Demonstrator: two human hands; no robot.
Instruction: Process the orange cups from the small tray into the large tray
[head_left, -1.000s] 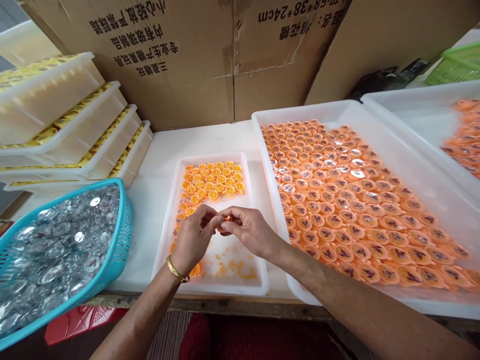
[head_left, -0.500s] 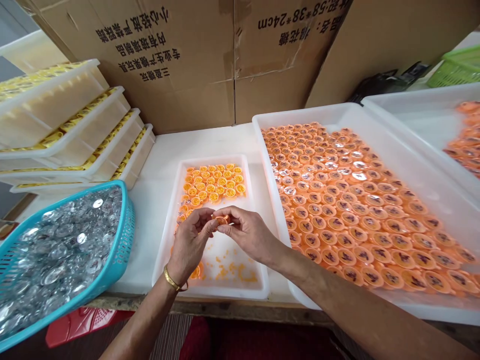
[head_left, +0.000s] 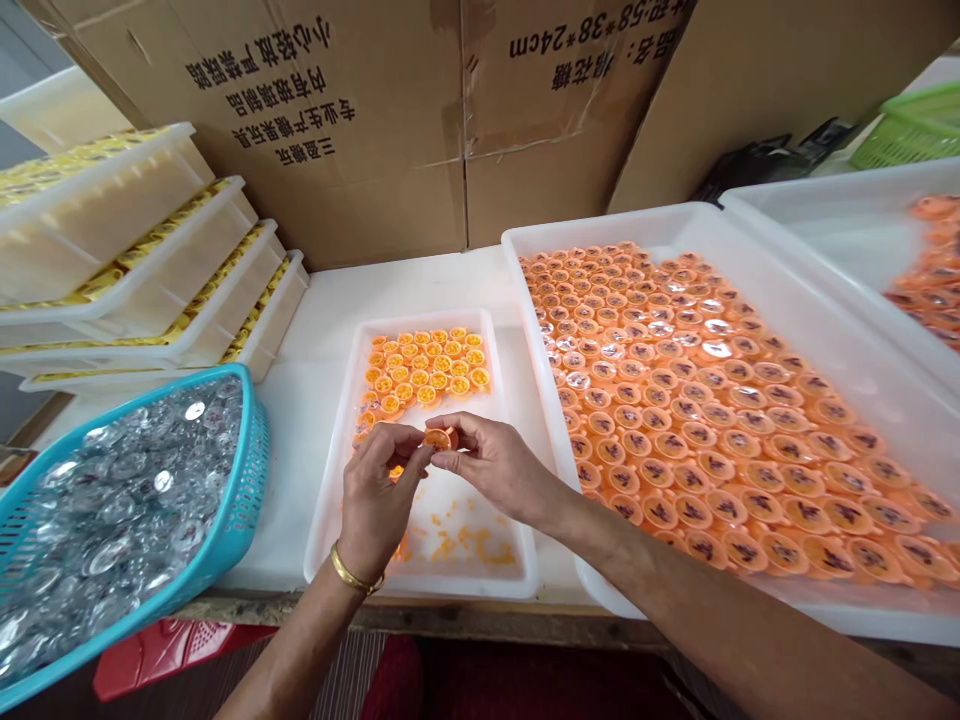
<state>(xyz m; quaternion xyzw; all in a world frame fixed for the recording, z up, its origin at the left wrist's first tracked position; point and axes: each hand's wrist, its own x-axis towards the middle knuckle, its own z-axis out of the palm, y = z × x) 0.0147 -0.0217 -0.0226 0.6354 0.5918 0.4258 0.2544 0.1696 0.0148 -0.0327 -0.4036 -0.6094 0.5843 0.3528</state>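
Both my hands meet over the small white tray [head_left: 334, 480] in the middle. My right hand [head_left: 499, 468] and my left hand [head_left: 376, 490] pinch one small round orange cap [head_left: 439, 438] between their fingertips. A gold bangle is on my left wrist. Rows of small orange and yellow caps [head_left: 424, 365] fill the far end of that tray, and loose orange bits lie at its near end.
A large white tray [head_left: 885, 400] of several orange pieces with dark marks stands at the right, another white tray [head_left: 817, 225] behind it. A teal basket [head_left: 244, 480] of clear shiny discs sits at left. Stacked white trays [head_left: 150, 270] with yellow pieces and cardboard boxes [head_left: 390, 130] stand behind.
My hands have stayed together over the small tray. The left hand's fingers have shifted a little, and the orange cap between the fingertips now shows more.
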